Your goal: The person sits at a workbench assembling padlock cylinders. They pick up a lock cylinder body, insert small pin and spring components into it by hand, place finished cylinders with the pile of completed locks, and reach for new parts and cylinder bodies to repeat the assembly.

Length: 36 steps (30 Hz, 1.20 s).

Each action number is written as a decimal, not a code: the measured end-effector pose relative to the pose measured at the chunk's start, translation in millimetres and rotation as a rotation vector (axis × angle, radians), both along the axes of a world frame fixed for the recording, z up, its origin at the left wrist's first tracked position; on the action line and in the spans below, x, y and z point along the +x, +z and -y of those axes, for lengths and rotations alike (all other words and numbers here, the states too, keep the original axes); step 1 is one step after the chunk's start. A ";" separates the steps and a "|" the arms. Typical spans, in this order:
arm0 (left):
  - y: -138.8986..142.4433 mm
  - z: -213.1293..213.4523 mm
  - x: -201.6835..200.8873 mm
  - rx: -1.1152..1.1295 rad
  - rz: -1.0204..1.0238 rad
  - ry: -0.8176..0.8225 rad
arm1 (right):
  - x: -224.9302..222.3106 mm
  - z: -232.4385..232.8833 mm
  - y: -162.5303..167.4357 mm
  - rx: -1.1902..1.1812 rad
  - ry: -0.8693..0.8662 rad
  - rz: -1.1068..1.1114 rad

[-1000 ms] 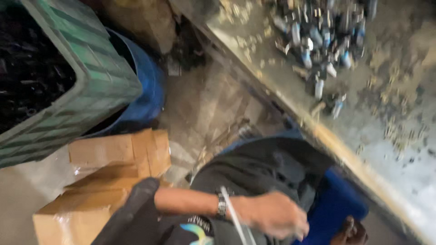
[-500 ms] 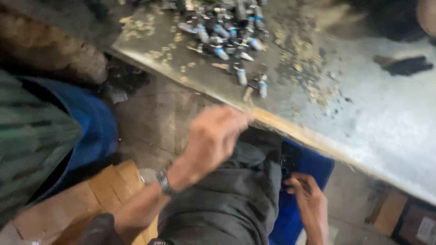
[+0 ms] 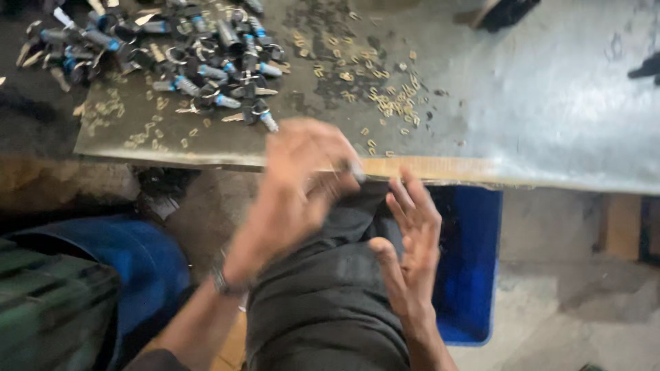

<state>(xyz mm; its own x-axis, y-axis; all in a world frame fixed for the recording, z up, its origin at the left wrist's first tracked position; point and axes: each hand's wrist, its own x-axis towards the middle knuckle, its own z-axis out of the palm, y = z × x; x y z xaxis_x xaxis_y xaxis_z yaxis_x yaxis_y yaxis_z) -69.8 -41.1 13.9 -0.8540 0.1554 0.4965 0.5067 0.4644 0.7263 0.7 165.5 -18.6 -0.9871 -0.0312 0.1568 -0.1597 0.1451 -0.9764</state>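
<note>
My left hand (image 3: 297, 185) is raised in front of the table's front edge, blurred by motion, fingers loosely curled; a small pale object seems to show at its fingertips, but I cannot tell whether it grips anything. My right hand (image 3: 411, 244) is open just to its right, palm facing left, fingers spread, above my dark-trousered knee (image 3: 323, 302). A watch (image 3: 221, 282) sits on the left wrist. On the grey metal table (image 3: 550, 103) lies a pile of small dark cylinder parts with keys (image 3: 199, 62), beside several scattered small brass pieces (image 3: 385, 96).
A blue plastic bin (image 3: 474, 254) stands under the table edge by my right hand. A blue drum (image 3: 130, 254) and a green crate (image 3: 48, 309) sit at the lower left. Dark objects (image 3: 505, 12) rest at the table's far side.
The view has swung right and up onto the table. My left hand rose from beside my knee toward the table edge; my right hand came up from the blue bin and opened.
</note>
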 end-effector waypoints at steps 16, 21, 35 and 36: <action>-41.8 -36.1 4.8 -0.302 -0.174 0.046 | 30.0 -29.2 -12.0 0.451 0.116 -0.028; -41.5 -38.1 27.3 0.138 0.124 0.082 | 26.3 -39.7 -46.6 -0.001 0.075 0.279; -106.6 -33.8 46.0 -0.171 0.287 0.199 | 11.7 -41.6 -56.1 0.150 0.000 0.228; -113.6 -37.2 43.6 -0.199 0.273 0.212 | 10.8 -39.2 -52.6 0.179 -0.012 0.217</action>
<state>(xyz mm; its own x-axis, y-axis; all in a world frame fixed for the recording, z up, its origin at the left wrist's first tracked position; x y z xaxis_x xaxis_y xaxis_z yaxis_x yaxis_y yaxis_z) -26.1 -3.9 -99.7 -0.9738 0.0315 0.2250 0.1854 0.6829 0.7066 11.5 204.7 -71.2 -0.9975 -0.0274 -0.0651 0.0530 0.3185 -0.9464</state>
